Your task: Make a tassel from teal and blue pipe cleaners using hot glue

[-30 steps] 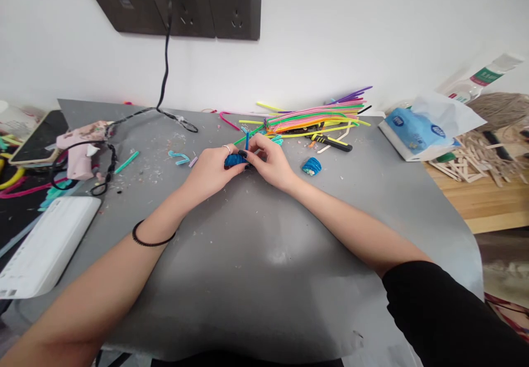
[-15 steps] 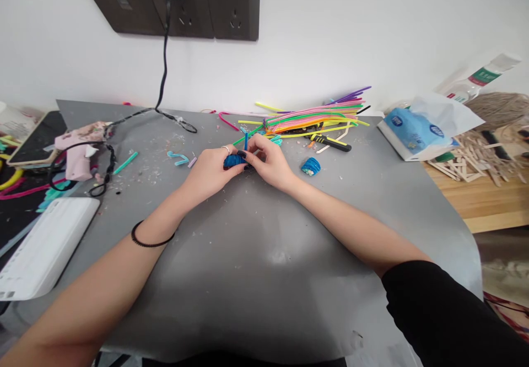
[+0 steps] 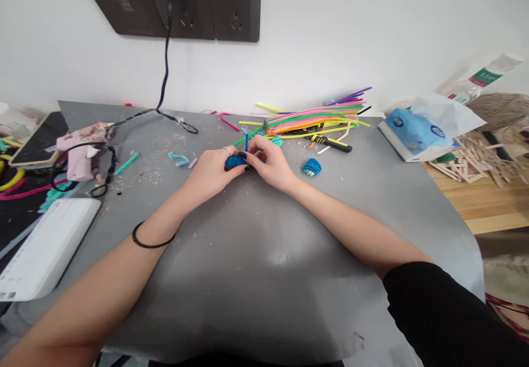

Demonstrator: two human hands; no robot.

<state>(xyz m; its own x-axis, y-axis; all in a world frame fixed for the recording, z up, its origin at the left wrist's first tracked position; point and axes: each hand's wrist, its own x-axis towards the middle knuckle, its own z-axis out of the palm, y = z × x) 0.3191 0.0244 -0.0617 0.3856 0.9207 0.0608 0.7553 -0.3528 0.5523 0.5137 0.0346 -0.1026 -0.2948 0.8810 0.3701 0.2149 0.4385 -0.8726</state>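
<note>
A dark blue wrapped piece [image 3: 234,161] is pinched between the thumb and fingers of my left hand [image 3: 210,169]. My right hand [image 3: 270,163] closes on the same piece from the other side, its thumb meeting the left fingertips. A short blue stem [image 3: 247,142] stands upright between the two hands. The piece's right end is hidden by the fingers. Apart from both hands, to the right, a similar blue piece [image 3: 311,167] with a pale spot on its lower edge lies on the grey table mat [image 3: 256,257].
Behind the hands lie colourful pipe cleaners [image 3: 314,118] and a black-and-yellow cutter [image 3: 333,144]. A pink glue gun [image 3: 80,160] with its cord and a white power strip [image 3: 49,248] are left. Tissues [image 3: 417,130] and wooden sticks [image 3: 467,163] are right.
</note>
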